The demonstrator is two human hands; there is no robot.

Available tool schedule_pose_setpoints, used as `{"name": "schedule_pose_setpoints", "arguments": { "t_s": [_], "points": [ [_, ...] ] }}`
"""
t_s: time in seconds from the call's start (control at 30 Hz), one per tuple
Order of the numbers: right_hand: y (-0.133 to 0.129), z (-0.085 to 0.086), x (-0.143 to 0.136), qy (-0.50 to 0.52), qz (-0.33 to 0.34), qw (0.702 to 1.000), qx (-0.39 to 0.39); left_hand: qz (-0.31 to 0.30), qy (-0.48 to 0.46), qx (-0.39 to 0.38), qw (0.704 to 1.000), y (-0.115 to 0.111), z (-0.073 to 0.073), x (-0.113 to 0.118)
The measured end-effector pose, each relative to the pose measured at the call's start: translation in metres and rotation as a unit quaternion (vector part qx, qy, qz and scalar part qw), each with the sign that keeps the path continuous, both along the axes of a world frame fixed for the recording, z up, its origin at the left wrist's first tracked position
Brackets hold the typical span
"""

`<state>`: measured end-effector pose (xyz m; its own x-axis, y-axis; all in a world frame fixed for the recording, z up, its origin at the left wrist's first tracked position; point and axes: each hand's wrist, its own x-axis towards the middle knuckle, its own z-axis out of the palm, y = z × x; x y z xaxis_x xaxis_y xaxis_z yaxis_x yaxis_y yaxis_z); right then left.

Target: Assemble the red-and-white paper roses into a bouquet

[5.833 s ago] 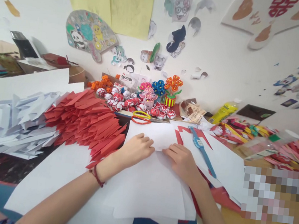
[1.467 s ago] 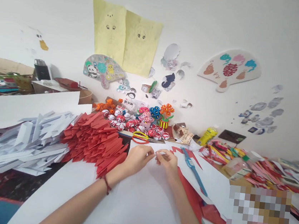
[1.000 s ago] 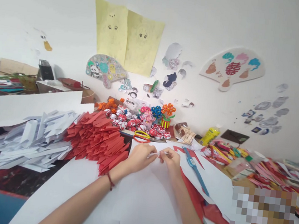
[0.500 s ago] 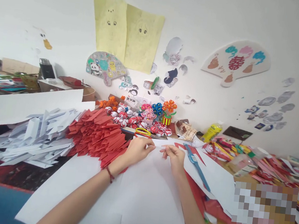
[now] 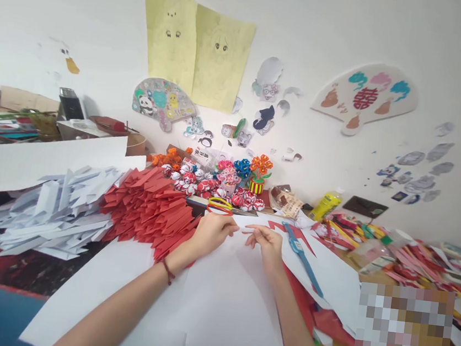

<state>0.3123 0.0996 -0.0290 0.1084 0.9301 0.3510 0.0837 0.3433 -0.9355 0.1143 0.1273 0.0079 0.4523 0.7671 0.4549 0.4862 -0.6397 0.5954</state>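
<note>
My left hand (image 5: 216,233), a dark red cord at its wrist, is closed in a pinch over the upper part of a white paper sheet (image 5: 236,301). Anything between its fingertips blends into the white and cannot be made out. Just to the right, my right hand (image 5: 267,246) has its fingers stretched toward the left hand and slightly apart, with a small gap between the two hands. Nothing shows clearly in it. A pair of scissors with yellow and red handles (image 5: 221,204) lies just beyond my left hand.
Folded red paper pieces (image 5: 149,211) and folded white pieces (image 5: 60,206) are heaped at left. A blue cutter knife (image 5: 303,258) rests on paper at right. Behind are paper flowers in a striped pot (image 5: 256,185) and a yellow bottle (image 5: 326,205). Paper scraps (image 5: 416,255) crowd the far right.
The fingertips of my right hand have moved slightly away from those of my left, and its fingers are more stretched out. My left hand keeps its pinch in nearly the same place.
</note>
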Motion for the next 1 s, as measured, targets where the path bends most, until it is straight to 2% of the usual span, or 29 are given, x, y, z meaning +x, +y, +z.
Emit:
{"name": "schedule_pose_setpoints", "arguments": {
  "t_s": [0.17,0.3,0.4,0.53,0.6,0.67,0.73,0.8,0.9,1.0],
  "points": [
    [-0.003,0.001,0.0,-0.003,0.01,1.0,-0.004,-0.003,0.0,-0.011,1.0,0.0,0.0,0.0],
    [-0.005,0.002,-0.002,-0.01,-0.01,1.0,-0.004,-0.006,0.026,-0.002,1.0,0.001,-0.002,0.0],
    [-0.005,0.003,-0.003,-0.008,-0.021,1.0,-0.004,0.005,0.08,0.077,0.994,-0.001,-0.004,0.002],
    [-0.007,0.006,-0.005,0.017,-0.032,0.999,-0.017,0.003,0.179,0.226,0.958,-0.003,-0.006,0.003],
    [-0.009,0.009,-0.007,0.03,-0.033,0.999,-0.028,-0.006,0.208,0.264,0.942,-0.003,-0.008,0.003],
    [-0.01,0.011,-0.008,0.038,-0.029,0.998,-0.03,-0.004,0.207,0.274,0.939,-0.003,-0.009,0.003],
    [-0.011,0.012,-0.01,0.048,-0.016,0.999,-0.02,0.009,0.178,0.257,0.95,-0.002,-0.01,0.004],
    [-0.01,0.013,-0.01,0.063,0.0,0.998,-0.009,0.013,0.123,0.208,0.97,-0.001,-0.01,0.005],
    [-0.008,0.011,-0.01,0.069,0.005,0.998,0.0,-0.036,0.025,0.102,0.994,-0.001,-0.008,0.007],
    [-0.007,0.01,-0.008,0.059,-0.013,0.998,0.009,-0.091,-0.027,0.019,0.995,-0.001,-0.008,0.009]
  ]
}}
